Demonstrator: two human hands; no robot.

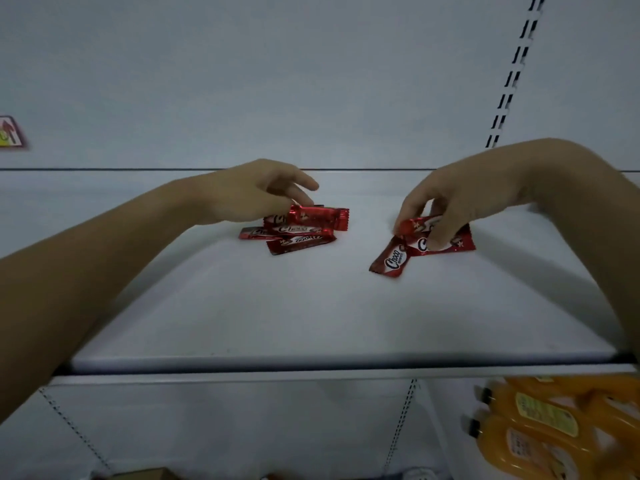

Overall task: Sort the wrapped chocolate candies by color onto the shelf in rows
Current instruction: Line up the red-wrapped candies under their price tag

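Several orange bottles [540, 431] with black caps and yellow labels sit below you at the lower right, their print too blurred to read. Above them the pale front edge of the white shelf [311, 323] runs across your view, and its surface is smooth and dimly lit.

Farther in, on the right, a red candy [391, 261] lies flat with "Choco" in white script on its wrapper. It touches a second flat candy [457, 242] behind it. Your right hand [460, 199] hangs over these two, thumb and fingertips pinching a third red candy, the held candy [414, 225], just above them.

On the left, well apart from those, four or so red wrappers form a loose pile [298, 233]. Your left hand [256, 192] is over it with the forefinger out and the thumb on the top wrapper; you cannot tell whether it grips.

Behind stands a grey back panel [311, 81], with a slotted upright [516, 69] at the right and an arrow sticker [12, 131] at the far left.
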